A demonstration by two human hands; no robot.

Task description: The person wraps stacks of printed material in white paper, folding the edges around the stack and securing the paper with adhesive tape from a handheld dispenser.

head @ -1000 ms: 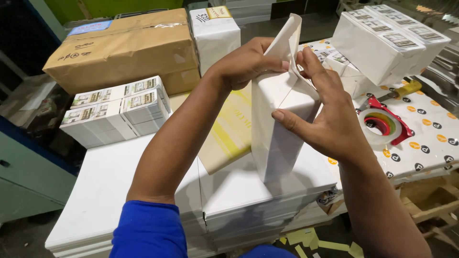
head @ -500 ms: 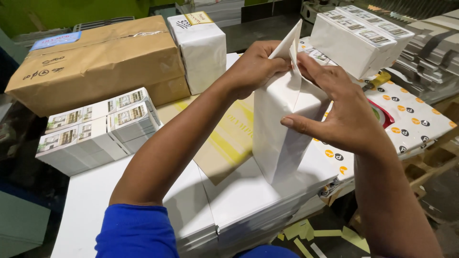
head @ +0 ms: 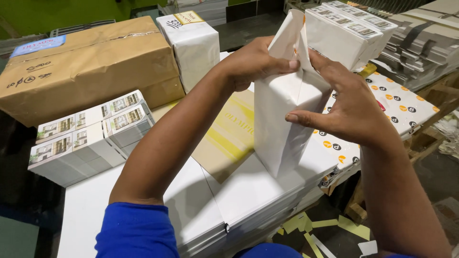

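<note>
I take the white wrapped pack (head: pixel 282 124) as landmark; it stands on end on the stacked white sheets (head: pixel 191 200) covering the counter, long axis vertical, open paper end pointing up and a bit away from me. Nearest me, the blue sleeve (head: pixel 136 231) sits left of and below the pack. My right hand (head: pixel 354 107) is against the pack's right face, thumb laid across the front, fingers spread on the upper corner w/ tips at the fold. My left hand (head: pixel 253 62) is at the pack's top left, grip pressed together, pinching the loose paper flap (head: pixel 289 36). Both hands touch it; the flap lies just above both, btwn them. Left of the pack: printed flat boxes (head: pixel 91 136). Beyond, left: brown parcel (head: pixel 91 62) and a white wrapped block (head: pixel 191 43). Beyond, right: another white bundle (head: pixel 349 28).
</note>
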